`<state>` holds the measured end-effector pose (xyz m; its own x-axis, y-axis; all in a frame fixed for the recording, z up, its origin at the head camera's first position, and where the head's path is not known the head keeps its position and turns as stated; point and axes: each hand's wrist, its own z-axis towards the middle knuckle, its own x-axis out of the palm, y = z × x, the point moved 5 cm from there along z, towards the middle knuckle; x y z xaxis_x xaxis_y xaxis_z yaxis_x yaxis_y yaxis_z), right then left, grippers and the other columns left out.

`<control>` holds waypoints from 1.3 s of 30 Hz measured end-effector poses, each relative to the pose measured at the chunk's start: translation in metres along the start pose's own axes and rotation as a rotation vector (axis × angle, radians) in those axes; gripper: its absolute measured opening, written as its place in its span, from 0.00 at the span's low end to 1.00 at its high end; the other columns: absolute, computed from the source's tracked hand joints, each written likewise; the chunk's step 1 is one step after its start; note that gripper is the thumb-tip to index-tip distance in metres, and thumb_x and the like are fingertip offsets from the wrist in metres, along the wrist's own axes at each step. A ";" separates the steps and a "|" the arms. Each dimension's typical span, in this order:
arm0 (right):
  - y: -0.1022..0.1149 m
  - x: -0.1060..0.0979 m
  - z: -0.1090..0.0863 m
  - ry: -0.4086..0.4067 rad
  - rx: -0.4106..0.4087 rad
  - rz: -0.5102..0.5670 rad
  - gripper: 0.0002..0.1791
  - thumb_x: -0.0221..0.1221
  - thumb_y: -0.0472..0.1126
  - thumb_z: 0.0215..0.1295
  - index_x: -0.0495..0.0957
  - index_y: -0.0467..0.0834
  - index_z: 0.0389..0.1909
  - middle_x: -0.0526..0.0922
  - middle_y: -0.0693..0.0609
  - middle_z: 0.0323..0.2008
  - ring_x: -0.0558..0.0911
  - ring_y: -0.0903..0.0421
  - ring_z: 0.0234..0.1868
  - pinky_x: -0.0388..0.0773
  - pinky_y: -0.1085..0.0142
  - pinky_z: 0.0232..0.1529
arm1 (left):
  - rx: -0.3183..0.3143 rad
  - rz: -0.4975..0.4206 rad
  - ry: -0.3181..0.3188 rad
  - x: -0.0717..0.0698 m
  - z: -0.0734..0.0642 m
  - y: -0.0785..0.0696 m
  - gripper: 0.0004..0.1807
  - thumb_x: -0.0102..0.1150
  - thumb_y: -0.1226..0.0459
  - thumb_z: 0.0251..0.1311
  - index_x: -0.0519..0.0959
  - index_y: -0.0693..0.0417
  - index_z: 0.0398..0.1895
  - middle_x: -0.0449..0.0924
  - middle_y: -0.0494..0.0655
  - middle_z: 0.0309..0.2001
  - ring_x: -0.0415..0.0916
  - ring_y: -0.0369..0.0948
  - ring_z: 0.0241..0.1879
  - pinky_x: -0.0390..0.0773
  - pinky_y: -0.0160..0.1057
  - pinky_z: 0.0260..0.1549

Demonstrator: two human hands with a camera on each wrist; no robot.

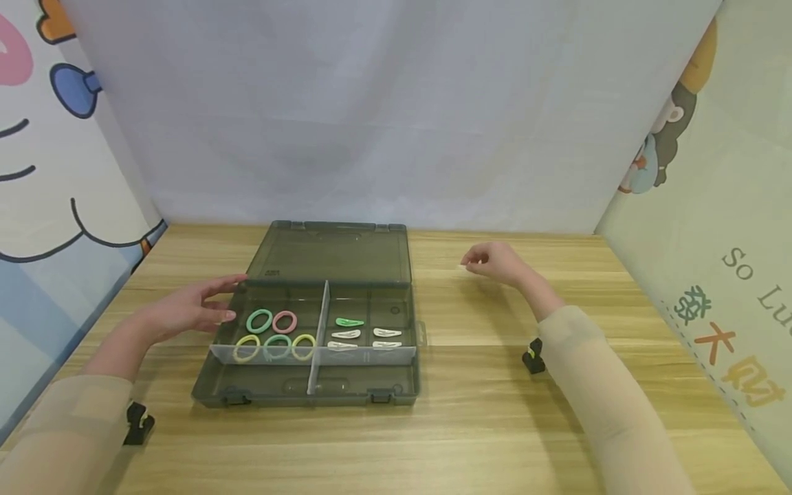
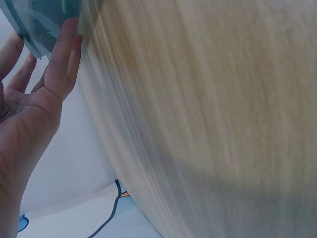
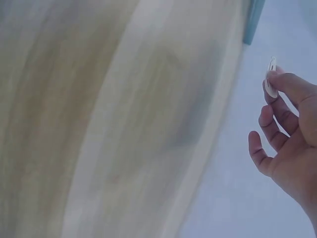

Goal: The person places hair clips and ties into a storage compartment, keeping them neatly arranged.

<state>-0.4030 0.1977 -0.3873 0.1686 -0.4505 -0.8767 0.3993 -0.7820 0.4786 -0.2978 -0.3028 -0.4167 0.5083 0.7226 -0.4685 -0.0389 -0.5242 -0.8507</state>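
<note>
A dark translucent storage box (image 1: 266,393) lies on the table with its lid (image 1: 340,251) folded back. Several hair ties, including a pink one (image 1: 284,322), fill its back left compartment. To their right, across a divider (image 1: 323,316), lie a green snap hair clip (image 1: 349,322) and several white ones (image 1: 386,333). My left hand (image 1: 182,313) is at the box's left side, fingers mostly extended by the hinge corner and thumb near the rim. Away from the box on the right, my right hand (image 1: 498,262) pinches a white hair clip (image 3: 271,79) between thumb and index finger, above the table.
The wooden table (image 1: 482,426) extends around the box. A pale cloth (image 1: 383,124) hangs behind it, with printed panels on both sides. Small black mounts (image 1: 533,357) show beside both sleeves. The two front compartments of the box hold nothing visible.
</note>
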 end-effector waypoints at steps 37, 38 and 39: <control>0.113 0.010 -0.007 -0.064 -0.293 0.032 0.05 0.61 0.39 0.62 0.85 0.45 0.34 0.85 0.56 0.32 0.73 0.59 0.27 0.70 0.67 0.30 | -0.007 0.022 -0.001 -0.001 0.001 0.000 0.43 0.56 0.62 0.65 0.41 0.50 0.76 0.34 0.67 0.73 0.57 0.67 0.63 0.74 0.57 0.52; 0.116 0.012 -0.007 -0.062 -0.305 0.033 0.05 0.61 0.38 0.62 0.85 0.46 0.34 0.85 0.56 0.32 0.73 0.59 0.27 0.70 0.67 0.30 | -0.007 0.022 -0.001 -0.001 0.001 0.000 0.43 0.56 0.62 0.65 0.41 0.50 0.76 0.34 0.67 0.73 0.57 0.67 0.63 0.74 0.57 0.51; 0.117 0.015 -0.006 -0.059 -0.315 0.035 0.05 0.61 0.39 0.61 0.85 0.46 0.33 0.85 0.57 0.31 0.73 0.60 0.27 0.70 0.67 0.30 | -0.008 0.021 -0.001 -0.001 0.001 0.000 0.43 0.56 0.62 0.64 0.41 0.50 0.76 0.34 0.66 0.73 0.58 0.67 0.63 0.74 0.57 0.51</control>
<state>-0.3478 0.1018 -0.3447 0.1386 -0.5059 -0.8514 0.6549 -0.5980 0.4620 -0.2990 -0.3034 -0.4168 0.5066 0.7119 -0.4864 -0.0431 -0.5425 -0.8389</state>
